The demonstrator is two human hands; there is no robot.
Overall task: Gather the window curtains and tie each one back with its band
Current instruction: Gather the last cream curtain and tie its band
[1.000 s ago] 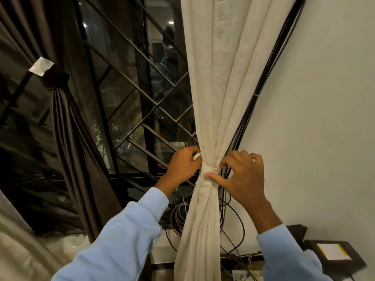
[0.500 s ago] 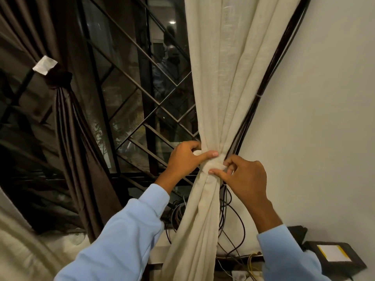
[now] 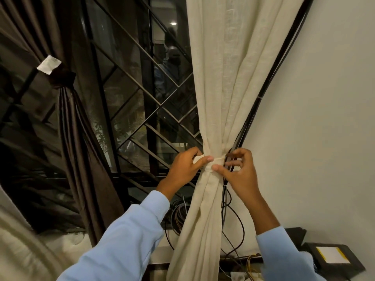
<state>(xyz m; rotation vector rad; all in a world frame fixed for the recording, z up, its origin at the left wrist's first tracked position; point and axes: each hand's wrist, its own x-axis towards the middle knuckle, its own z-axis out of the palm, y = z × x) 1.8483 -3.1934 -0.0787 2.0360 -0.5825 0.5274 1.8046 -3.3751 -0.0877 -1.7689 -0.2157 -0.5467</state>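
Just now your left hand [image 3: 187,169] has brought its thumb across the front of the band [image 3: 216,162], where a second ago it sat tucked behind the cream curtain [image 3: 221,88]; it pinches the band's loose end. Your right hand [image 3: 238,175] lays its thumb on the band from the other side, but I cannot tell whether its curled fingers hold anything. By the look of it, the wrap is closed and needs only fastening. Between your hands the curtain is cinched to a narrow waist, fanning out above and below. Well to your left, the brown curtain [image 3: 69,122] hangs already tied.
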